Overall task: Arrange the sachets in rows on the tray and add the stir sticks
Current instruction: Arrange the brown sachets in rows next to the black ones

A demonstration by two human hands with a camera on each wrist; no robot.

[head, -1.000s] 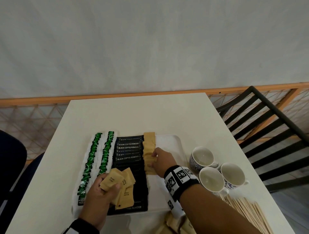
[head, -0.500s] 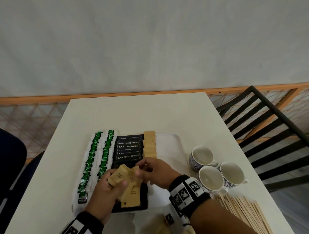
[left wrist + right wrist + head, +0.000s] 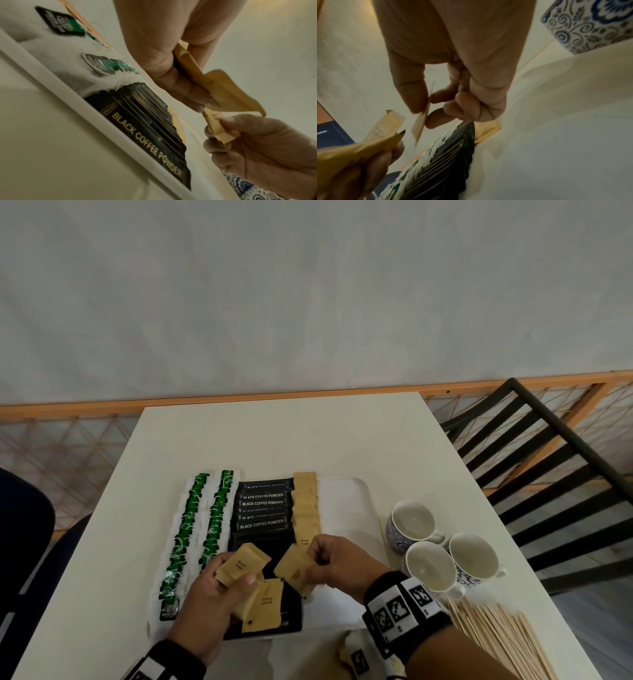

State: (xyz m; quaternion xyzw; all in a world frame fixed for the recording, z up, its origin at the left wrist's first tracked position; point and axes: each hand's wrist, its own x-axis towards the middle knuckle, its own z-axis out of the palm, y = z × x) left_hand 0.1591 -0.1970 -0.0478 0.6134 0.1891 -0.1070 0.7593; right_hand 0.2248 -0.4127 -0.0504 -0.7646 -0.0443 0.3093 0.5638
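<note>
A white tray [image 3: 346, 501] holds two rows of green-and-white sachets [image 3: 191, 518], a row of black coffee sachets [image 3: 262, 508] and a row of brown sugar sachets [image 3: 306, 505]. My left hand [image 3: 219, 594] grips a small bunch of brown sugar sachets [image 3: 245, 568] over the tray's near end. My right hand [image 3: 329, 563] pinches a single brown sachet [image 3: 293, 568] just right of that bunch; in the right wrist view this single brown sachet [image 3: 419, 127] hangs between thumb and fingers. Wooden stir sticks [image 3: 500, 642] lie on the table at the near right.
Three blue-patterned cups [image 3: 435, 546] stand right of the tray. More brown sachets [image 3: 346, 655] lie at the table's near edge under my right wrist. A black slatted chair [image 3: 548, 474] stands at the right. The tray's right half is bare.
My right hand left the brown row on the tray, came to the bunch in my left hand, and now draws one brown sachet away to the right.
</note>
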